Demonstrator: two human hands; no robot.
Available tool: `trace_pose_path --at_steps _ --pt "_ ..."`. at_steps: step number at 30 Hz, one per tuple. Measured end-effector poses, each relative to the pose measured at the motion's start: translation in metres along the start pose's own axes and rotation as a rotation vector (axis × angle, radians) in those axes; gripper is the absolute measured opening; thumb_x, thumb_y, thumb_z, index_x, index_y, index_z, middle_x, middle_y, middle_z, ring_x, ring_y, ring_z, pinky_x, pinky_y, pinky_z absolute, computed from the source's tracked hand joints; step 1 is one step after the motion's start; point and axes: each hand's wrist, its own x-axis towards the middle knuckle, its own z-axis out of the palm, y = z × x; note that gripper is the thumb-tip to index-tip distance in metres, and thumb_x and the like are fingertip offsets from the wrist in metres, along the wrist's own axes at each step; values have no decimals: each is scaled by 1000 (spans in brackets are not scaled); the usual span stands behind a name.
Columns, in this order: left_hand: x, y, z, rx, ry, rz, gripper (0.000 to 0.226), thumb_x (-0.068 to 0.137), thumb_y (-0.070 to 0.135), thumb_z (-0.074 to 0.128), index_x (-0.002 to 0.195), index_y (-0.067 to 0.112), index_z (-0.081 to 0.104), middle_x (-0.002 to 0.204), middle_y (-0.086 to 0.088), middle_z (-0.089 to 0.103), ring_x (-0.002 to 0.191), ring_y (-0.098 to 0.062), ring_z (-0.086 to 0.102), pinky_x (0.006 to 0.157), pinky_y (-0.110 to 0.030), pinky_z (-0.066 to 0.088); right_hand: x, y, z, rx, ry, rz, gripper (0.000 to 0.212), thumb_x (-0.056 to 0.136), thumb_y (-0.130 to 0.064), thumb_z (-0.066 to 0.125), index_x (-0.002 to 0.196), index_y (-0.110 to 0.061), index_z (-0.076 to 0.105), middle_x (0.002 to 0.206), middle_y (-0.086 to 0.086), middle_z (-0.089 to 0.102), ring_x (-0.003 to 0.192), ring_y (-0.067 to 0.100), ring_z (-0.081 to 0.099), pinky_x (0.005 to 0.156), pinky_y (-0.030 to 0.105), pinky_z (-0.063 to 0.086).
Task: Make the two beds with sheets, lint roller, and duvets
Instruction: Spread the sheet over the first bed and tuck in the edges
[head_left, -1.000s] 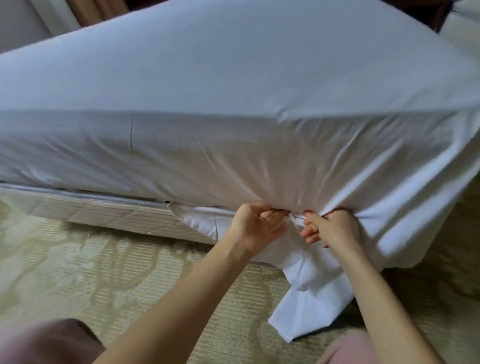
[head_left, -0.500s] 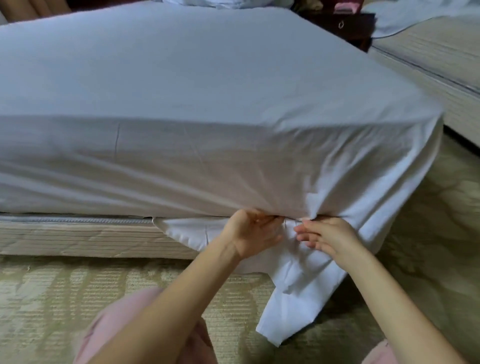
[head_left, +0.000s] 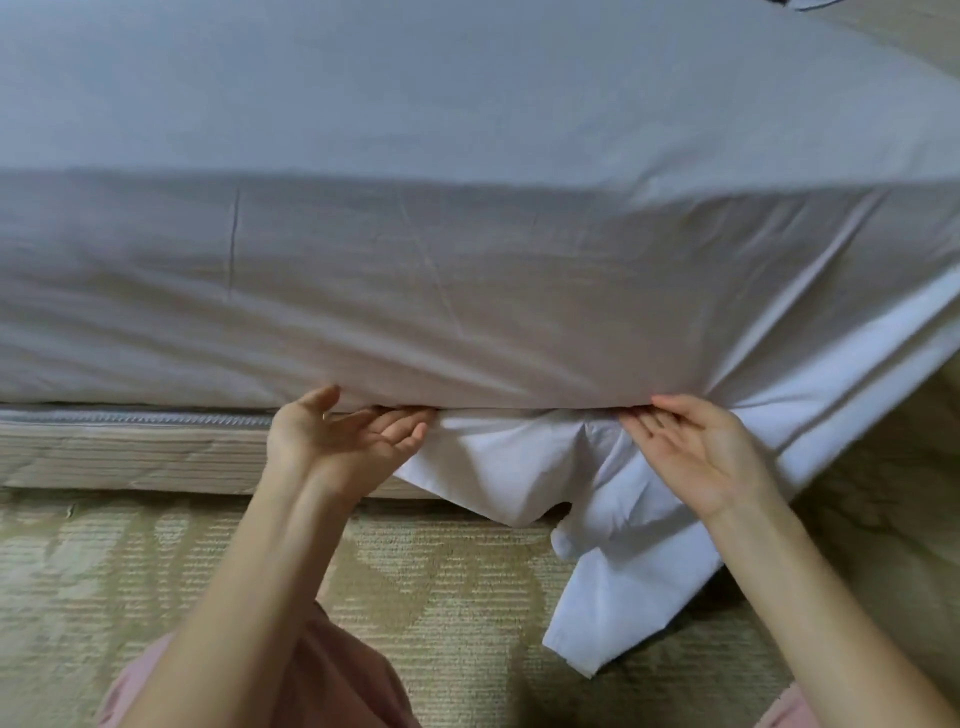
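Tucking step: white sheet (head_left: 467, 104) covers top + side of the mattress (itself hidden under it) and lies fairly flat. A loose flap (head_left: 597, 587) hangs down to the carpet (head_left: 441, 582) near the right corner.

Left hand (head_left: 343, 447) is palm-up at the gap btwn mattress and bed base (head_left: 130, 452). Fingers straight and close together, tips at the gap, thumb up against the sheet's side face. Right hand (head_left: 696, 457) same: palm-up, fingers straight + together, tips at the gap just beside the bunched folds. Neither pinches cloth. How far the tips reach under: can't tell.

Doing it well, IMO:
- Lift flap on flat palms and push it deep under.
- Slide hands apart along the edge to drive slack out.
- Keep side face taut, no lumps.
- Right corner looks baggy, prob needs a neat fold before it goes under.
- Risk: dragging the top askew.

Writing/brands: none readable.
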Motion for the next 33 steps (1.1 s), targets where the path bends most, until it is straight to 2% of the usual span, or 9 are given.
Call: trace_pose_path --at_steps 3,6,9,12,15,22,25,29,33 --pt "4 -8 -9 -39 -152 40 74 84 44 57 128 -11 36 129 -37 46 128 -49 39 111 -58 24 11 0 -2 -124 -52 -32 23 46 12 67 65 -1 73 84 12 71 81 21 72 78 38 58" --pt "18 -13 -9 -2 -334 95 107 47 46 88 130 -1 39 129 -31 52 122 -48 48 104 -61 36 21 -8 -5 -343 -67 -135 35 71 12 47 58 -8 73 73 6 69 76 15 69 79 26 57" --pt "33 -13 3 31 -623 97 123 37 45 91 141 13 34 142 -18 45 131 -41 42 108 -62 28 15 -26 -5 -778 -13 -275 2 65 -15 76 66 -13 76 75 -3 72 83 12 66 81 22 52" --pt "48 -15 10 -62 -783 21 119 46 40 90 147 23 29 153 -9 30 140 -36 27 115 -61 11 15 -48 -15 -1770 107 -207 46 80 -47 66 120 -23 63 123 -6 61 124 19 48 104 27 29" --pt "58 -18 8 -131 -848 -24 112 50 38 88 146 25 32 154 -5 27 142 -33 25 115 -60 8 22 -52 -20 -1897 191 -64 59 88 -60 46 138 -28 45 145 -1 43 136 24 34 113 39 22" --pt "59 -16 2 -189 -841 -124 112 51 37 88 147 22 31 152 -8 32 140 -37 28 116 -58 11 30 -53 -28 -1954 85 26 75 80 -76 31 138 -29 42 145 -10 40 137 19 33 118 41 18" --pt "50 -16 2 -225 -778 -189 103 58 46 79 146 16 32 149 -13 36 138 -39 30 117 -54 13 27 -54 -30 -2015 63 26 57 93 -59 31 143 -33 34 150 -8 34 139 19 29 116 37 19" --pt "26 -20 2 -62 -454 -17 99 59 57 74 138 7 42 133 -21 53 124 -42 50 108 -57 33 12 -59 -31 -2131 70 -33 55 92 -64 24 143 -44 28 141 -27 30 139 17 25 114 40 17" --pt "3 -26 -9 63 -202 24 113 23 31 97 115 -10 46 111 -30 63 112 -40 57 91 -47 47 -7 -70 -37 -2027 59 -121 47 91 -61 31 131 -43 49 117 -29 60 115 11 51 102 32 32"
